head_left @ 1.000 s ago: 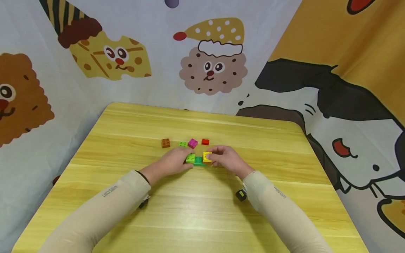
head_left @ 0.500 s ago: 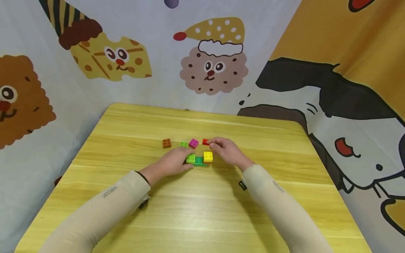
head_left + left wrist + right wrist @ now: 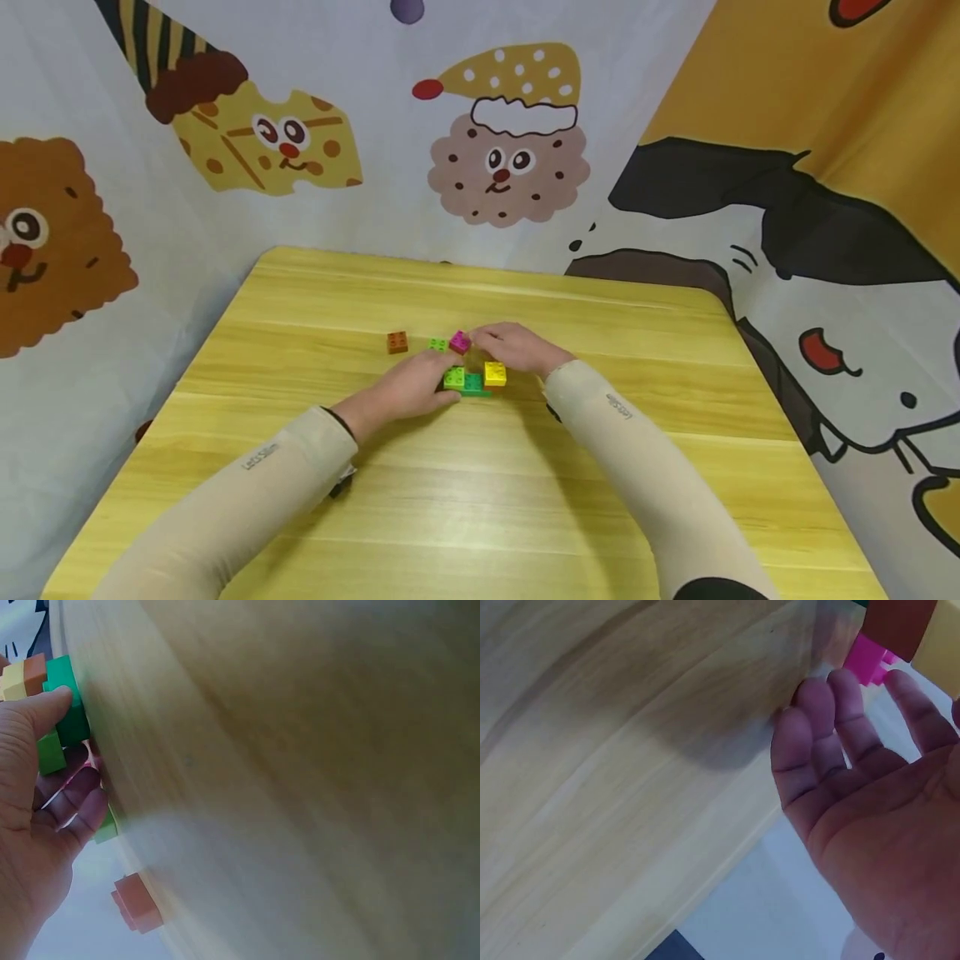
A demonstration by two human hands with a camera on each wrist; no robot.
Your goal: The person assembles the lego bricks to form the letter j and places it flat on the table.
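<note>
My left hand (image 3: 401, 385) holds a small brick build by its left end, thumb on the near side. The build has a green toy brick (image 3: 473, 383) at the bottom, a lime brick (image 3: 454, 377) on its left and a yellow brick (image 3: 495, 373) above an orange one (image 3: 35, 673) on its right. Behind it, my right hand (image 3: 517, 346) reaches over with fingertips beside a magenta brick (image 3: 460, 342); whether they touch it I cannot tell. In the right wrist view those fingers are loosely bent, and the thumb is mostly out of frame. The red brick is hidden.
A second lime brick (image 3: 437, 344) lies left of the magenta one, behind my left hand. Farther left stands a brown-orange brick (image 3: 397, 342). The wooden table (image 3: 480, 517) ends at a curtain (image 3: 390, 217) with printed cartoons.
My right hand let go of the yellow brick, which stays on the build. It moved back to the red brick, then left to the magenta one. My left hand keeps its hold.
</note>
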